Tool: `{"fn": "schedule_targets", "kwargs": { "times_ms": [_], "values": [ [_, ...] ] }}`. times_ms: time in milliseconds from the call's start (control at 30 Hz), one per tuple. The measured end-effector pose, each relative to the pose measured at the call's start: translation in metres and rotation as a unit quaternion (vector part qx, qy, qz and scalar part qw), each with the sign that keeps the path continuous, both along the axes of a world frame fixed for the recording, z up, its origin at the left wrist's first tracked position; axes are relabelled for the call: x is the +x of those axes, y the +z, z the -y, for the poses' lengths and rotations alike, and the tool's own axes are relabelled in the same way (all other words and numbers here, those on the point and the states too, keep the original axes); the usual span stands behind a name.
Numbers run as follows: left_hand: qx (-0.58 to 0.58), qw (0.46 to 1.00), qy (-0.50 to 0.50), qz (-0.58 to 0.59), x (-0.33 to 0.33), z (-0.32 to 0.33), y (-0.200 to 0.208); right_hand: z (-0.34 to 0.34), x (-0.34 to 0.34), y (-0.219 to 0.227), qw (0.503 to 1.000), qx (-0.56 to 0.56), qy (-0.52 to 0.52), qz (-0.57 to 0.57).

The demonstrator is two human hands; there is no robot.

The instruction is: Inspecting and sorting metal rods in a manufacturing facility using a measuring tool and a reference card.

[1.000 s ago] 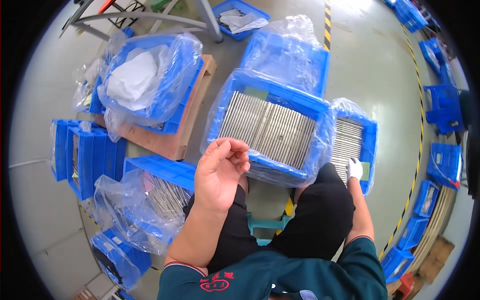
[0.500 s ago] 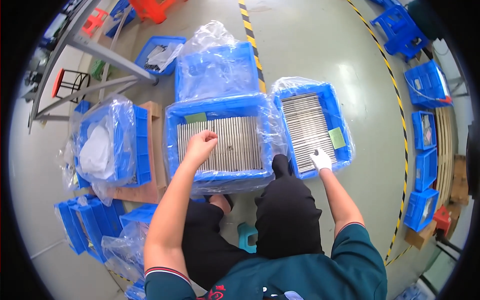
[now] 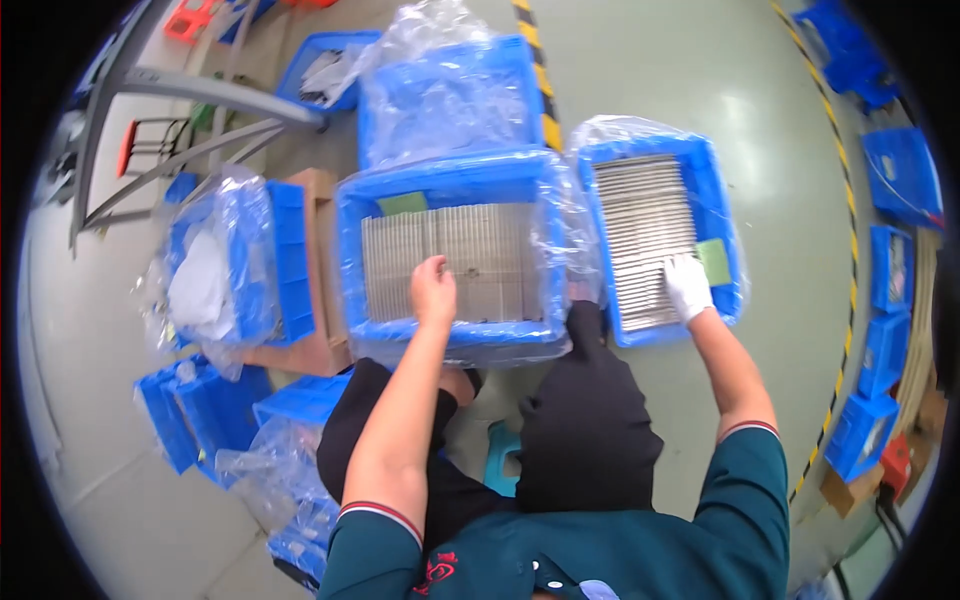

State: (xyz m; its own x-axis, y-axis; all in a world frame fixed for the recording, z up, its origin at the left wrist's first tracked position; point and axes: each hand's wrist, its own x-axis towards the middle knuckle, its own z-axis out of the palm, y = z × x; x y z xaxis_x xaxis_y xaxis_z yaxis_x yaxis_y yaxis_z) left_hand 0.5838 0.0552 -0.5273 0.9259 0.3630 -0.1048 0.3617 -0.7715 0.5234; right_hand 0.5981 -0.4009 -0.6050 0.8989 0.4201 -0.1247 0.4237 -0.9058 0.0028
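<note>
My bare left hand (image 3: 434, 291) is over the middle blue crate (image 3: 352, 250), its fingers curled together low over a row of slim metal rods (image 3: 390, 265). Whether anything is between those fingertips is hidden. At the right, a white glove covers my right hand (image 3: 688, 288). Its fingers stretch out onto the metal rods (image 3: 640, 220) stacked in a second blue crate (image 3: 718, 180). Clear plastic film lines both crates. A green card (image 3: 403, 204) is in the middle crate's far left corner, and another green card (image 3: 714, 262) lies beside my right hand.
A blue crate under crumpled film (image 3: 445, 105) stands beyond the middle one. At left, a film-wrapped crate (image 3: 290, 250) rests on a wooden pallet (image 3: 330, 270), near a grey metal frame (image 3: 220, 95). Between my legs is a teal stool (image 3: 502, 460); more blue crates (image 3: 880, 350) line the right.
My left hand has moved right across the rods of the middle crate. The right hand has moved farther up its rods, its fingers now straighter. The whole view has shifted slightly.
</note>
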Motion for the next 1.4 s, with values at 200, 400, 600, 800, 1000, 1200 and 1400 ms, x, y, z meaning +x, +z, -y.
{"fn": "schedule_targets", "kwargs": {
  "times_ms": [200,400,600,800,1000,1200,1400],
  "values": [
    [0.004,1.000,-0.019,0.023,0.000,0.011,-0.004,0.006,0.008,-0.012,0.985,-0.130,0.106,-0.037],
    [-0.010,0.996,-0.063,-0.061,-0.002,0.033,0.000,0.000,0.020,-0.016,0.984,-0.123,0.114,-0.059],
    [0.080,0.989,-0.120,-0.032,-0.004,0.039,-0.005,-0.006,0.035,-0.020,0.994,-0.059,0.088,-0.017],
    [0.152,0.978,-0.137,-0.042,0.000,0.042,-0.014,-0.009,0.032,-0.008,0.994,-0.012,0.015,-0.112],
    [0.150,0.975,-0.147,-0.078,-0.008,0.037,-0.015,-0.001,0.001,0.020,0.976,-0.017,-0.084,-0.201],
    [-0.087,0.995,0.048,-0.007,0.012,-0.006,0.025,-0.011,-0.027,0.039,0.837,0.299,-0.350,-0.298],
    [-0.437,0.893,0.108,0.008,0.024,0.014,0.171,-0.050,-0.022,0.128,0.638,0.546,-0.421,-0.343]
  ]
}}
